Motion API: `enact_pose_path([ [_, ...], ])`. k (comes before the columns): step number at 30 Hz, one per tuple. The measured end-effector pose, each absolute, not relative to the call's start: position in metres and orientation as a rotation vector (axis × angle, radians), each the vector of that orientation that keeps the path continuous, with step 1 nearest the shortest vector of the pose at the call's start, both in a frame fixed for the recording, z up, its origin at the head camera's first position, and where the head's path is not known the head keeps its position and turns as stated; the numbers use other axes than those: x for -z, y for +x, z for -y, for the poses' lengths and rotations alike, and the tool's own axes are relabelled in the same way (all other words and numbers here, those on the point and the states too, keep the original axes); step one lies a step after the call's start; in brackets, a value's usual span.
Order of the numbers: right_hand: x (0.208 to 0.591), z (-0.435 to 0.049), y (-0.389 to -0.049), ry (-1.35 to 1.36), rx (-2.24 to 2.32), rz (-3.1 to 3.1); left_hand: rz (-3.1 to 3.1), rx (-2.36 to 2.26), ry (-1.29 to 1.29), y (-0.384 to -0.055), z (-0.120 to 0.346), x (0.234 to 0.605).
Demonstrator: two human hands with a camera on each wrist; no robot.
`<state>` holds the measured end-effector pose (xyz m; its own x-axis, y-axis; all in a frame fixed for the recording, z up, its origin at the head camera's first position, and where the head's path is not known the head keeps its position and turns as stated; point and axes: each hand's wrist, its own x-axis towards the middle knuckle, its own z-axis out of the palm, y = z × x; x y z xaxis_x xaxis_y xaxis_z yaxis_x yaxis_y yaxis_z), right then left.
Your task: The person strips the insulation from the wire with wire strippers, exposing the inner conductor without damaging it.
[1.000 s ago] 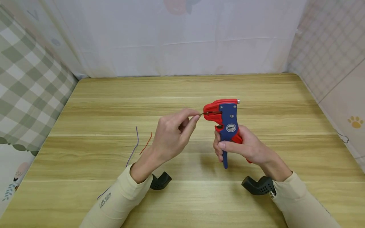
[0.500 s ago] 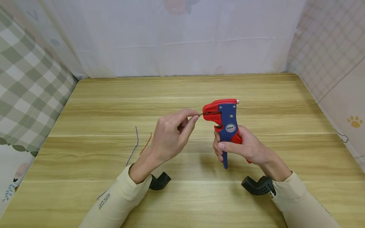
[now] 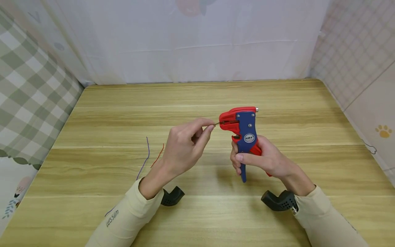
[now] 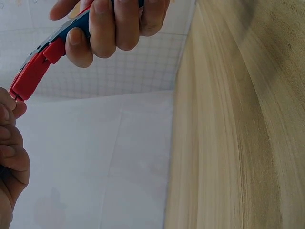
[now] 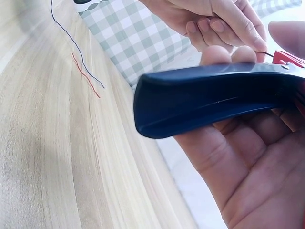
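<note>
My right hand (image 3: 268,157) grips the handles of a red and blue wire stripper (image 3: 247,132), its nose pointing left above the table. Thumb and forefinger of my left hand (image 3: 185,145) pinch a thin dark wire (image 3: 217,123) just left of that nose. The wire's far end runs into the slot between the red jaws. In the left wrist view, the left fingertips are right at the red nose (image 4: 29,78). The right wrist view shows the blue handle (image 5: 214,98) lying across the right palm, with the short dark wire (image 5: 269,54) beyond it.
On the wooden table (image 3: 197,216), a blue-purple wire (image 3: 148,151) and a shorter red wire (image 3: 158,156) lie left of the left hand. The left forearm covers part of the blue-purple one. A white curtain (image 3: 197,51) stands along the back edge.
My left hand has shifted very slightly left, with a little more wire showing before the stripper's nose. The right hand and stripper have hardly moved.
</note>
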<state>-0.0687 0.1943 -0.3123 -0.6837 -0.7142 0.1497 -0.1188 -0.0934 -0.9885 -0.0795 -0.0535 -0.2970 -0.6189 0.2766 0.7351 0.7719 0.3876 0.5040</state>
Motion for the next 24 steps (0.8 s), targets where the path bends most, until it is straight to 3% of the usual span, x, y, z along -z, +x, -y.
enact_pose_path([
  [24, 0.3131, -0.1947, -0.0691, -0.930, 1.837, -1.733, 2.114, 1.196, -0.902, -0.0785, 0.0541, 0.2955],
])
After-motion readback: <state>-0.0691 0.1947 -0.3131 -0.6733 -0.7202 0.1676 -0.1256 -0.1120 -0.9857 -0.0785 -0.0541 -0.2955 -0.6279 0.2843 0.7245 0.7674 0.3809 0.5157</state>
